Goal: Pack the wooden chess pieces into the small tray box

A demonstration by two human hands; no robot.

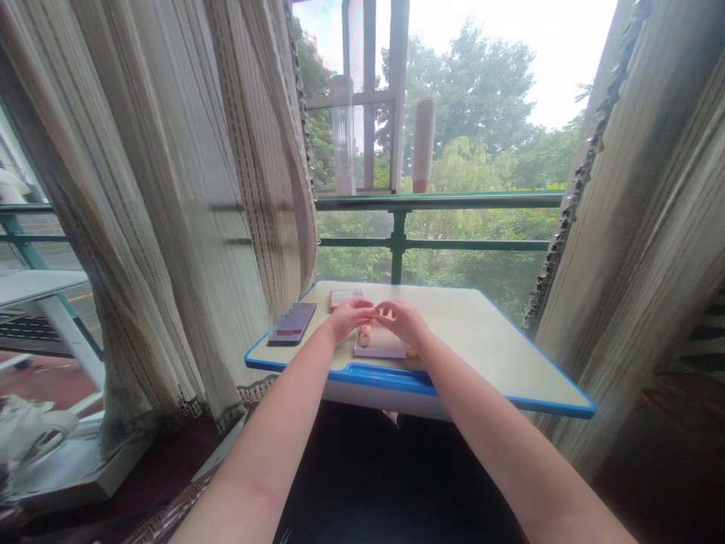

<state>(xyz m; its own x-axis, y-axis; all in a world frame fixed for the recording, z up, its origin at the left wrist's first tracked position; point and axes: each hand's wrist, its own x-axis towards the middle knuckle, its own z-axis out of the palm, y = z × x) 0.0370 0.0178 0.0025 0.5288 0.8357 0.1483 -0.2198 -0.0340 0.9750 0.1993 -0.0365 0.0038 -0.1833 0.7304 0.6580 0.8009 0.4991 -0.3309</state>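
Over a shallow white box (381,350) on the desk, my left hand (350,317) and my right hand (404,321) come together, their fingertips almost meeting. The fingers of both are curled into a pinch. Whatever they hold between them is too small and hidden to name. Small round tan pieces (365,335) sit in the left part of the box, just under my left fingers. More pale pieces (388,313) show behind the fingertips, partly covered by my right hand. Another tan piece (411,351) lies beside the box's right side, near my right wrist.
The cream desk (481,332) has a blue rim and a blue pen groove (385,375) in front. A dark flat case (293,325) lies at the left, a small flat box (344,297) behind my left hand. Beyond stand a green railing (476,201), cup stacks (424,143) and curtains (266,151).
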